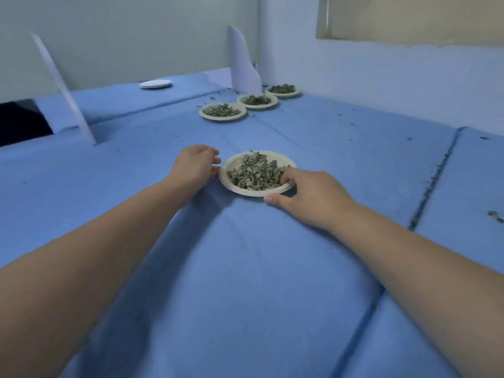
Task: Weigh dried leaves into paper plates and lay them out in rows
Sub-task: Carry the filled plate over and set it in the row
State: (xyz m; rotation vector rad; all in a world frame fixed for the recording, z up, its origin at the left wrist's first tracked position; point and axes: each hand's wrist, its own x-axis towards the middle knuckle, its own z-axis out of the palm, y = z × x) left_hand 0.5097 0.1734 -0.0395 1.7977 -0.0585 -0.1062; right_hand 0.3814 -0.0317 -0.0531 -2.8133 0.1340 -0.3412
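A paper plate [246, 191] heaped with dried grey-green leaves [255, 171] lies on the blue cloth [245, 268] in the middle of the head view. My left hand [195, 166] holds its left rim with curled fingers. My right hand [311, 193] grips the right rim, thumb under the near edge and fingers over the leaves. Three more leaf-filled plates form a diagonal row further back: one [222, 111], a second [257, 101] and a third [282, 90].
An empty white plate [155, 84] lies far back left. White dividers stand at the left [64, 88] and at the back [242, 64]. Leaf crumbs lie in a cloth seam [433, 184] on the right. A wall [381, 85] borders the right side.
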